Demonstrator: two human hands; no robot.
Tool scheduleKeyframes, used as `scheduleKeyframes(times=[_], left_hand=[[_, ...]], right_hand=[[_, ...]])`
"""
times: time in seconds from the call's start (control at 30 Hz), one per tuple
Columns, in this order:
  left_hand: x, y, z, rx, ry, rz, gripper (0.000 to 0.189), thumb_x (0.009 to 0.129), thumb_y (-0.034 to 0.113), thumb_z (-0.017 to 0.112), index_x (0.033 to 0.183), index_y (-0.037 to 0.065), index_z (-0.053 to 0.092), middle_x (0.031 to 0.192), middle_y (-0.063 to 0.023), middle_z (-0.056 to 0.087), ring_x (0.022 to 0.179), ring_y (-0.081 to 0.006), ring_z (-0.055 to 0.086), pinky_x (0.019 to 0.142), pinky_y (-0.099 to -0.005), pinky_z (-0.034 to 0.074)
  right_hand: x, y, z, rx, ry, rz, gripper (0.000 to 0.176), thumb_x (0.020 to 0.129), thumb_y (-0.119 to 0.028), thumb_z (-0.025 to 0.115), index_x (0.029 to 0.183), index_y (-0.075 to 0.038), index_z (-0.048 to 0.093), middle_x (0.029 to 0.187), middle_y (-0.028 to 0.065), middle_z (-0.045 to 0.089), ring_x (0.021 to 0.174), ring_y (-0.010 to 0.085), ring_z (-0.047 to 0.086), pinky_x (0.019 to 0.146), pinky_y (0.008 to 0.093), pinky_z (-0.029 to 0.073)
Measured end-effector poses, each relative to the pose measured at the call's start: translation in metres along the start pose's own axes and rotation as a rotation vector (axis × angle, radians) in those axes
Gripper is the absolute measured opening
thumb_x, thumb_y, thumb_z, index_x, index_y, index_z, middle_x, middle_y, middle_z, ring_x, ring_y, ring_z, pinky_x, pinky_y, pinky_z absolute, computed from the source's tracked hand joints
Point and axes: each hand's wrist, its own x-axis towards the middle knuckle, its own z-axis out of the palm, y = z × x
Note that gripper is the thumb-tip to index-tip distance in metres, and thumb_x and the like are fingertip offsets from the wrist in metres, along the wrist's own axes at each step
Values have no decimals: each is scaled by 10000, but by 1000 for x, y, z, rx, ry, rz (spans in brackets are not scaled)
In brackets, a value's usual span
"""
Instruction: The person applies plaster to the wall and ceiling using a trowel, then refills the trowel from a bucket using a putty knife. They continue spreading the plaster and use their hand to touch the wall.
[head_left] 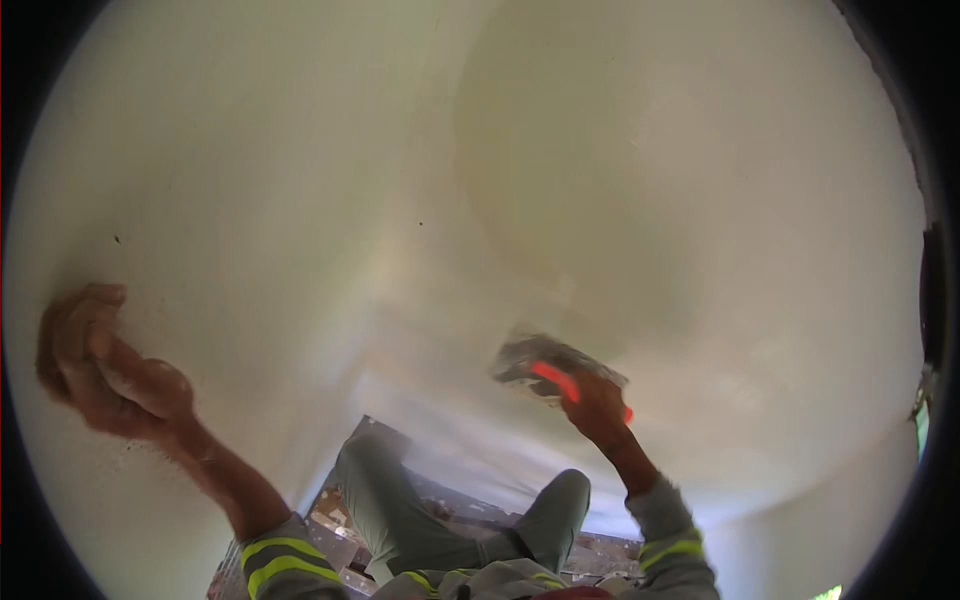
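Note:
My right hand [598, 408] is wrapped round the red handle of a finishing trowel [520, 358]. The trowel's wide, smeared blade is blurred and lies against or very close to the pale, smooth wall [330, 180]. Far to the left, my left hand [110, 370] is beside the wall with its fingers curled in. A brownish edge shows behind those fingers, but I cannot make out what, if anything, they hold. Whitish dust marks the left wrist. A darker, damp-looking patch [560, 150] spreads over the wall above the trowel.
My legs in grey-green trousers [400, 500] are bent below, over a stained board or plank [470, 505] and a littered floor [335, 520]. A dark, rough edge [932, 300] borders the wall at the right. Small dark specks mark the wall's left half.

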Motion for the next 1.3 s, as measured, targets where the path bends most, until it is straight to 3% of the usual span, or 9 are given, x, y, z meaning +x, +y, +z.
scheduleKeyframes(times=[0.1, 0.17, 0.23, 0.5, 0.8, 0.9, 1.0, 1.17, 1.3], left_hand=[[-37, 93, 74, -437, 96, -350, 230, 1002, 246, 450, 954, 73, 594, 932, -93, 626, 973, -267, 586, 931, -474, 431], [-19, 159, 141, -548, -224, -300, 172, 936, 197, 592, 1045, 65, 612, 1056, -118, 618, 1058, -293, 555, 968, -469, 396], [-8, 192, 202, -520, -371, -269, 416, 916, 174, 612, 1309, 73, 521, 1167, -146, 583, 1105, -300, 525, 990, -461, 379], [-12, 219, 272, -270, -452, -265, 601, 917, 125, 577, 1483, 145, 376, 1473, -214, 264, 1244, -340, 358, 1039, -477, 292], [-11, 215, 261, -263, -393, -181, 342, 877, 135, 611, 1217, 99, 591, 1351, -203, 415, 1186, -343, 409, 1006, -485, 311], [-34, 210, 225, -345, -339, -289, 190, 854, 156, 636, 1026, 83, 604, 1237, -184, 501, 1129, -341, 469, 956, -481, 357], [-111, 194, 176, -395, -537, -438, 138, 861, 186, 651, 932, 78, 604, 909, -113, 632, 886, -302, 612, 805, -426, 433], [-186, 183, 124, -549, -869, -916, 154, 943, 179, 572, 910, 46, 643, 911, -103, 696, 820, -261, 657, 785, -393, 456], [-72, 205, 184, -541, -496, -484, 335, 904, 73, 591, 1238, 86, 599, 1038, -107, 663, 1000, -281, 595, 882, -414, 440]], right_hand=[[-31, -15, -32, 359, 279, 357, 191, 848, -160, 675, 976, -31, 619, 786, 111, 629, 694, 220, 616, 615, 347, 486], [-43, -12, -33, 564, 553, 462, 165, 867, -144, 669, 950, -15, 609, 710, 67, 586, 607, 162, 555, 554, 310, 448], [-65, -10, -21, 650, 792, 494, 157, 883, -138, 667, 917, -2, 596, 655, 20, 530, 556, 105, 479, 510, 271, 399], [-117, 2, -28, 860, 619, 720, 146, 885, -127, 667, 873, -4, 590, 620, -11, 484, 507, 53, 410, 468, 232, 326], [-124, 9, -35, 919, 616, 701, 221, 899, -208, 670, 867, -5, 590, 620, -1, 495, 512, 65, 418, 475, 237, 327], [-121, 9, -40, 922, 577, 692, 215, 908, -205, 652, 898, 3, 596, 639, 2, 503, 528, 69, 430, 491, 237, 341], [-86, 15, -66, 1017, 630, 537, 214, 908, -191, 639, 955, 14, 602, 672, 5, 513, 552, 71, 443, 508, 235, 354], [24, -10, -166, 761, 686, 200, 187, 906, -110, 642, 1051, 2, 605, 794, 24, 597, 576, 51, 474, 525, 214, 398], [43, -37, -184, 781, 733, 170, 178, 910, -111, 642, 1043, 2, 606, 782, 22, 590, 542, 36, 451, 496, 202, 379]])
